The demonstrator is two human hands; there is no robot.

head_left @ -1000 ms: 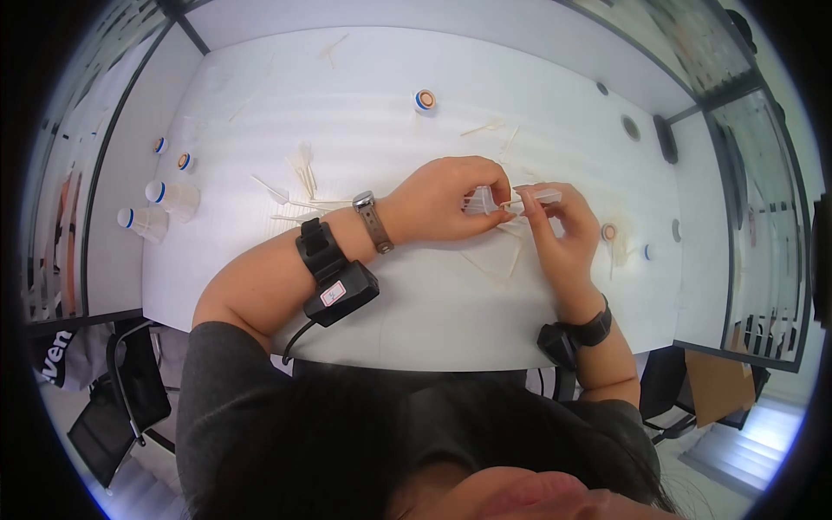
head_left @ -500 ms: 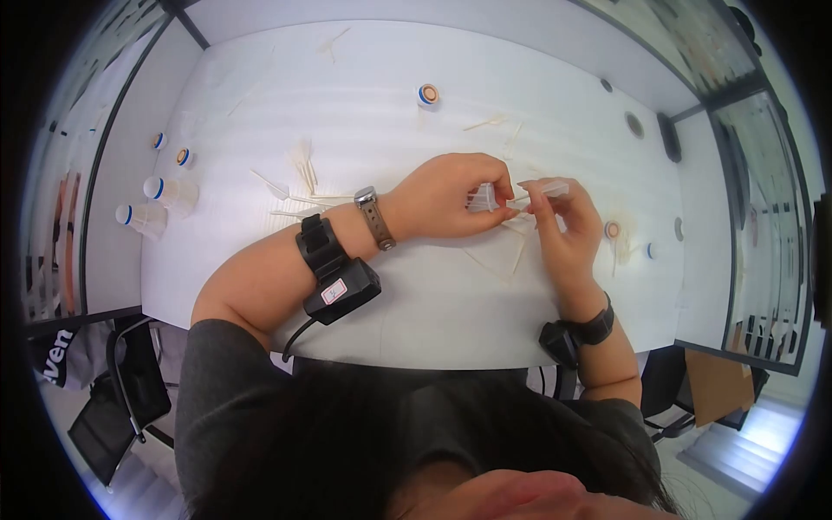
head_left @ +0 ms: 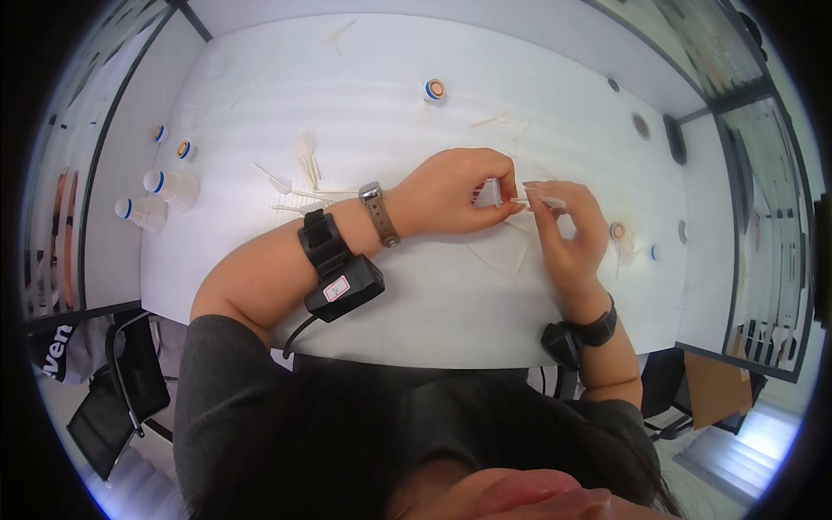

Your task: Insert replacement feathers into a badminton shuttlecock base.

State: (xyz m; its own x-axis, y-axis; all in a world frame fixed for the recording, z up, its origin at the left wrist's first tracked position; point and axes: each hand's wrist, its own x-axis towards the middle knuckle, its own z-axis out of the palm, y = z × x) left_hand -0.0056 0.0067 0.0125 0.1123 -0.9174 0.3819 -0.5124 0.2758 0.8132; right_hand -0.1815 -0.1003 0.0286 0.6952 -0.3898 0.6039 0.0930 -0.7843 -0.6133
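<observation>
My left hand (head_left: 459, 191) is closed round a small clear plastic piece (head_left: 488, 192) with ribs or slots, near the middle of the table. Just to its right, my right hand (head_left: 568, 221) pinches a thin pale stick-like piece (head_left: 548, 202) between thumb and fingers. One end of that piece points at the fingertips of my left hand, and the two hands nearly touch. Several thin pale sticks (head_left: 308, 165) lie to the left, beyond my left wrist. More thin pieces (head_left: 503, 256) rest on the table below my hands.
Two white cups with blue rims (head_left: 172, 187) stand at the left, near small round blue-edged containers (head_left: 185, 150). Another such container (head_left: 435, 89) is at the back. At the right lie a round brownish piece (head_left: 617, 230) and a small blue-edged item (head_left: 654, 252). Panels border the white table (head_left: 416, 321).
The piece in my right hand has tilted to lie more level. Both hands have shifted only slightly and still hold their pieces.
</observation>
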